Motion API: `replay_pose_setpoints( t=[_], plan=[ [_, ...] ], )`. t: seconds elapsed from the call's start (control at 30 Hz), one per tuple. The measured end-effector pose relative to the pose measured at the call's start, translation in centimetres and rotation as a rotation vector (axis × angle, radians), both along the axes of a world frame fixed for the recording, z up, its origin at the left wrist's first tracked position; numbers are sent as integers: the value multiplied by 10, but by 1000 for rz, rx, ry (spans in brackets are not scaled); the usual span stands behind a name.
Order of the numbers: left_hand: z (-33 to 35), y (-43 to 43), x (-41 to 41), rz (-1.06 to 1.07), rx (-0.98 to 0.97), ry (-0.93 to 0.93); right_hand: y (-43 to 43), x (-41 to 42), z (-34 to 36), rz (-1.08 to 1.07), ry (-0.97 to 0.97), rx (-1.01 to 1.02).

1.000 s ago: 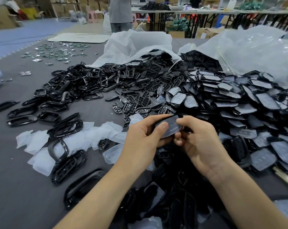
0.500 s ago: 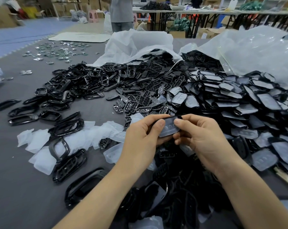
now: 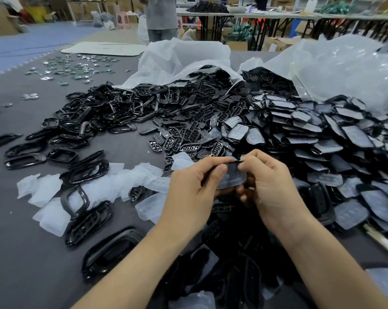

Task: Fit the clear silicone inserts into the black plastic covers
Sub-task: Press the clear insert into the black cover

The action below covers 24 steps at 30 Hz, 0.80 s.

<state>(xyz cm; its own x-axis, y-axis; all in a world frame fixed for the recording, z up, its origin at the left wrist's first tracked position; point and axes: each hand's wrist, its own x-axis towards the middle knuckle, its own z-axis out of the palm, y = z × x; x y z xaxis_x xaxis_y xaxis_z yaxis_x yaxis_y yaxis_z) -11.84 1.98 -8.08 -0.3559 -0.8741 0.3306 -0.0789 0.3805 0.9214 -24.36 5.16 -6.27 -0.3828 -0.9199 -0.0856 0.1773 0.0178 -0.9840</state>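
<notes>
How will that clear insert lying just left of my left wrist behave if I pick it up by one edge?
Probably floppy: the clear insert looks thin and translucent, and neighbouring inserts lie rumpled on the table. Likely very light, being a thin moulded shell. It should not roll, since it lies flat.

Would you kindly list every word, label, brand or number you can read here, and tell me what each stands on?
No text can be read in this view.
Cardboard boxes at the back: any print is too blurred.
Loose black covers in the pile: any markings are too small.
Black cover held by the left hand and right hand: no lettering legible.
</notes>
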Motion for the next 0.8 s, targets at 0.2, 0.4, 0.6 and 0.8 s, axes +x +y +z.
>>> replay_pose_setpoints(
  t=[0.2, 0.4, 0.6, 0.8],
  plan=[
    [1, 1, 0, 5, -99, -67, 0, 2, -2, -64, 47, -17],
    [1, -2, -1, -20, 50, 55, -2, 4, -4, -43, 31, -74],
    [3, 0, 1, -14, 42, 76, -1, 2, -4, 25, 35, -79],
    [8, 4, 1, 58, -83, -33, 0, 2, -2, 57, -28, -64]
  ],
)
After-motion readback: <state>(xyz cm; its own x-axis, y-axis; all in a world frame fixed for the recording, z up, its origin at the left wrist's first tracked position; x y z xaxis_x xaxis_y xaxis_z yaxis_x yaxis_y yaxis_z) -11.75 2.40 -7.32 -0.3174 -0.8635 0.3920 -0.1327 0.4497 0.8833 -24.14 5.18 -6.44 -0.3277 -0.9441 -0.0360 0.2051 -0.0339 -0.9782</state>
